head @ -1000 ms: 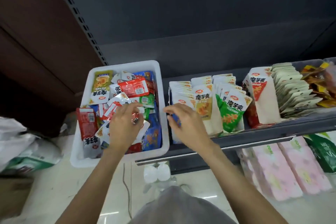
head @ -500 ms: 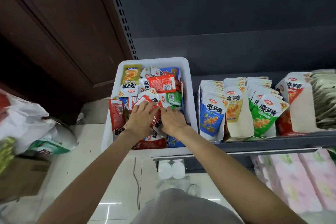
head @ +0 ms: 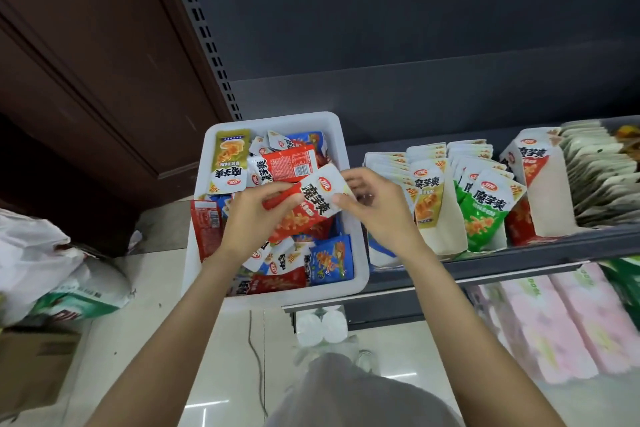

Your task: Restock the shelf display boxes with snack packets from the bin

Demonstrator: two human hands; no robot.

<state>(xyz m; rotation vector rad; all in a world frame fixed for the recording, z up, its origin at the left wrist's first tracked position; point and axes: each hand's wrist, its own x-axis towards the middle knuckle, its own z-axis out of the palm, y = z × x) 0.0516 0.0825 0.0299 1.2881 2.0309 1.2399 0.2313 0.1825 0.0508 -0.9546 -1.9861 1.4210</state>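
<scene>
At about nine o'clock from my hands, the white bin [head: 207, 163] sits on the end of the shelf [head: 519, 255], still well stocked with mixed packets. Half a second ago both my hands were pressed down among them; now they are lifted clear of the heap with a red packet [head: 304, 210] raised between them. My left hand [head: 258, 217] is curled closed around its lower left edge, thumb on top. My right hand [head: 375, 206], at three o'clock from the packet, pinches its white top corner between thumb and fingertips. So the pick is done, I judge, and what remains is carrying it over. At three o'clock beyond my right hand stand the yellow display box [head: 429, 198] and green display box [head: 488, 208], then the red display box [head: 535, 184], probably this packet's home.
</scene>
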